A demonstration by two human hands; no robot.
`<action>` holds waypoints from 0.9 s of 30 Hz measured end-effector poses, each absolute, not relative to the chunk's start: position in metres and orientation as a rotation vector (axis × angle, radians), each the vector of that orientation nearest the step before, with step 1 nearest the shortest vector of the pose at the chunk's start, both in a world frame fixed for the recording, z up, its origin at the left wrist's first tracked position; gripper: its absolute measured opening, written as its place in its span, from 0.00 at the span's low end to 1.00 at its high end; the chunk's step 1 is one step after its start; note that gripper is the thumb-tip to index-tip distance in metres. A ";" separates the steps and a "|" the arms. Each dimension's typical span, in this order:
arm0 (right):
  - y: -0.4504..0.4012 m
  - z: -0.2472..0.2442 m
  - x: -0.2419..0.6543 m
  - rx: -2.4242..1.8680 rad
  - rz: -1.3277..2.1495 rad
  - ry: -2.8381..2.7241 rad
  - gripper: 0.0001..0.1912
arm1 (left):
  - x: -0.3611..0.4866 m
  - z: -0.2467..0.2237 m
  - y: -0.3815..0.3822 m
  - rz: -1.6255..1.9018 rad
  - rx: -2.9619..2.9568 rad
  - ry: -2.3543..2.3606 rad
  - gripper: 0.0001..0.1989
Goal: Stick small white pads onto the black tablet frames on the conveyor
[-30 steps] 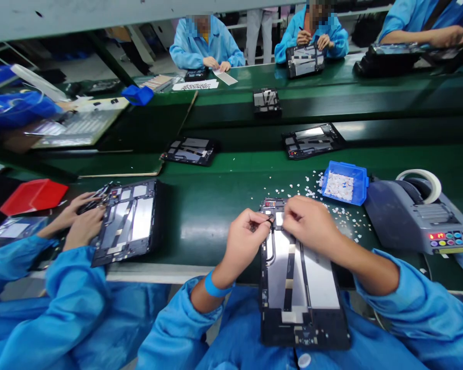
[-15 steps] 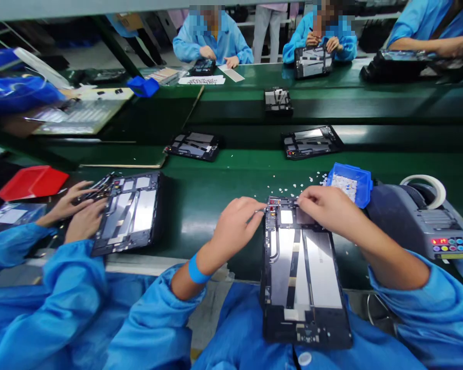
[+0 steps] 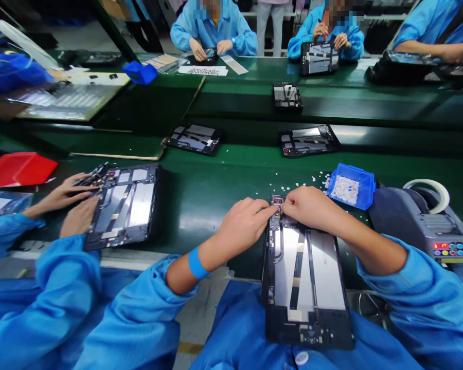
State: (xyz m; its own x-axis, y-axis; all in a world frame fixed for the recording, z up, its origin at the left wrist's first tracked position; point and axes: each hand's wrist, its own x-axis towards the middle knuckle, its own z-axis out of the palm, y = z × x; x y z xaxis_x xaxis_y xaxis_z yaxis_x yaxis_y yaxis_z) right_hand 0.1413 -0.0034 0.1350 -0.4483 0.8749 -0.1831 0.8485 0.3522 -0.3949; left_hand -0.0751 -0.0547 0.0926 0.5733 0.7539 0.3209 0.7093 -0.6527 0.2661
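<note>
Your device (image 3: 306, 277) was uncovered, seemingly part-finished.
Your left hand (image 3: 242, 222) and right hand (image 3: 307, 206) met near its top; I couldn't tell whether either pinched anything.

Slid the right hand (image 3: 306, 206) left, from the open device's (image 3: 327, 272) top-right corner to its top-left, fingertips now near the left hand's (image 3: 243, 225). I edged the left fingers further over that corner. White square got covered; the blue tray's (image 3: 364, 189) near-left side came clear of the right hand.
</note>
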 end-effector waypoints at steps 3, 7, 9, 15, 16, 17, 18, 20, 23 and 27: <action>-0.002 0.134 0.142 -1.613 0.664 -2.537 0.14 | -0.075 0.093 -0.055 0.582 2.792 1.256 0.17; -0.004 0.134 0.143 -1.600 0.627 -2.560 0.14 | -0.075 0.098 -0.060 0.420 3.021 1.236 0.19; -0.007 0.133 0.144 -1.601 0.618 -2.563 0.14 | -0.074 0.101 -0.062 0.334 3.120 1.194 0.19; -0.016 0.126 0.149 -1.547 0.539 -2.545 0.14 | -0.071 0.110 -0.061 0.175 3.187 1.111 0.18; -0.018 0.122 0.152 -1.524 0.524 -2.522 0.13 | -0.071 0.111 -0.059 0.157 3.164 1.112 0.18; -0.021 0.119 0.155 -1.486 0.505 -2.493 0.11 | -0.072 0.112 -0.056 0.152 3.131 1.112 0.18; -0.024 0.115 0.158 -1.427 0.482 -2.465 0.10 | -0.074 0.113 -0.053 0.161 3.086 1.109 0.18; -0.030 0.106 0.166 -1.265 0.405 -2.430 0.10 | -0.081 0.114 -0.047 0.243 2.972 1.075 0.19; -0.037 0.094 0.174 -1.056 0.246 -2.460 0.16 | -0.094 0.112 -0.037 0.479 2.776 1.026 0.21; -0.040 0.090 0.176 -1.007 0.075 -2.577 0.17 | -0.103 0.111 -0.033 0.697 2.672 1.107 0.19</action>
